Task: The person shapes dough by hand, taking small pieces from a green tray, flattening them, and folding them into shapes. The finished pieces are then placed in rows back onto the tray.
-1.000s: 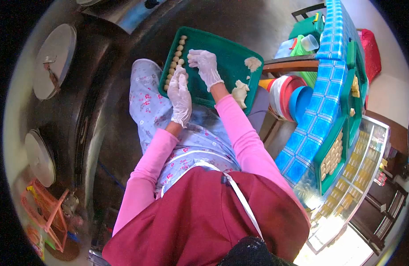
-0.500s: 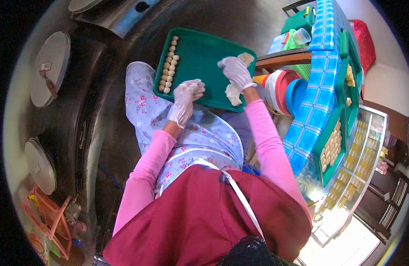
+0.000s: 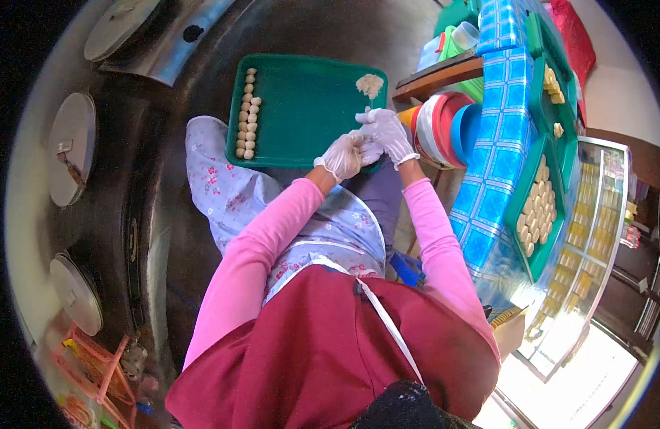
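Note:
Both my hands wear thin white gloves and meet at the near right corner of a green tray [image 3: 301, 121]. My left hand [image 3: 344, 155] has its fingers closed around a pale lump of dough [image 3: 371, 151], mostly covered by the gloves. Bent over the same lump, my right hand [image 3: 388, 134] presses against the left fingers. A flatter, crumbly piece of dough [image 3: 369, 86] lies on the tray just beyond my right hand. Along the tray's left side, small round dough balls [image 3: 251, 118] sit in two columns, one shorter than the other.
Right of me, a table with a blue checked cloth [image 3: 498, 136] holds a green tray of pale rounds [image 3: 537, 207]. Stacked round containers [image 3: 448, 129] stand between it and my tray. Round metal lids [image 3: 72, 149] lie on the dark surface at left.
My left hand has moved right from near the dough balls to the lump. My right hand has come back toward it, and the hands now touch. The view has shifted slightly.

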`<state>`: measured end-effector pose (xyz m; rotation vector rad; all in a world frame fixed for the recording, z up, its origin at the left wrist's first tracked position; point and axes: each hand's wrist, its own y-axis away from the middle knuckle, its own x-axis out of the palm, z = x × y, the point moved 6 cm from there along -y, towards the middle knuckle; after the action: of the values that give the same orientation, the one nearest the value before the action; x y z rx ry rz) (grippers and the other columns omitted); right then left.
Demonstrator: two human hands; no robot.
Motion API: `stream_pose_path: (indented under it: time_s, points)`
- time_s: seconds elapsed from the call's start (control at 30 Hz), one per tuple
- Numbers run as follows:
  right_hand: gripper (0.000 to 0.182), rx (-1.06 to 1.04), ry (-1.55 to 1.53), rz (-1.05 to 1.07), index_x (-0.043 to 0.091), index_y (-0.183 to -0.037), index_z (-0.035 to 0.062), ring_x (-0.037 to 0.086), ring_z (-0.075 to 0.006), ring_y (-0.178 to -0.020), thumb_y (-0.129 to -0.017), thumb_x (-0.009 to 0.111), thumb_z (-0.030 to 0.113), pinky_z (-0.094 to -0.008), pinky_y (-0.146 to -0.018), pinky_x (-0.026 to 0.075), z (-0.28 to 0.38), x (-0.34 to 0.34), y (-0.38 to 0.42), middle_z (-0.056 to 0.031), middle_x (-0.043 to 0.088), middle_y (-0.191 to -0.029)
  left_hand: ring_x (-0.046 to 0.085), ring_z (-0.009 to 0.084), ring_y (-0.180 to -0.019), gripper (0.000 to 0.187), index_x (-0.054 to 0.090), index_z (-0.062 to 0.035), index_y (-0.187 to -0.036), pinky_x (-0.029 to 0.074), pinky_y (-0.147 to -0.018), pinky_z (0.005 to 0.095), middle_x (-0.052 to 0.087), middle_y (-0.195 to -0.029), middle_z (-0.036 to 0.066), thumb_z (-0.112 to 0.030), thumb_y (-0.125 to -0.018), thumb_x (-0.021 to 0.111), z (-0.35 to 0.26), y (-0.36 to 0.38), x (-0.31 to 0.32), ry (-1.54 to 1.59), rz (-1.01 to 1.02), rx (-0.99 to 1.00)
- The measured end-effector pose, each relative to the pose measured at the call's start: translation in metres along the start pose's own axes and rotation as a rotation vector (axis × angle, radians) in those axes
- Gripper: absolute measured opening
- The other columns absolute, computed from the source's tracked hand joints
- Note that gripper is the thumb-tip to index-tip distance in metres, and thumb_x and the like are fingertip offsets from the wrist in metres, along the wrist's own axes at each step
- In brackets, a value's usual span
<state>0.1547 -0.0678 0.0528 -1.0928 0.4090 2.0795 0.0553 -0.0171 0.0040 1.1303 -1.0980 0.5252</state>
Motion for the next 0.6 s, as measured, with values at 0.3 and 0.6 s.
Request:
stream_pose_path:
  time_s: [0.3,0.6]
  points:
    - [0.018,0.077,0.207,-0.082,0.063,-0.067,0.0035,0.061,-0.0344,-0.063,-0.069,0.063,0.021,-0.044,-0.057,0.047,0.015,-0.011,0.028,-0.0183,0.06,-0.068,0.063,0.0202,-0.097,0.021,0.058,-0.0056,-0.111,0.053,-0.087,0.0384,0.065,-0.109,0.007,-0.011,-0.097,0.044,0.004,-0.019,-0.018,-0.081,-0.14,0.075]
    - [0.007,0.696,-1.162,0.137,0.065,-0.078,0.0023,0.054,-0.0086,-0.052,-0.081,0.067,0.009,-0.0206,-0.045,0.038,0.056,-0.032,0.062,-0.0042,0.063,-0.069,0.066,0.0239,-0.082,0.019,0.061,-0.0047,-0.102,0.056,-0.073,0.0351,0.066,-0.096,0.011,-0.009,-0.096,0.044,0.001,-0.054,-0.059,-0.405,-0.042,0.472]
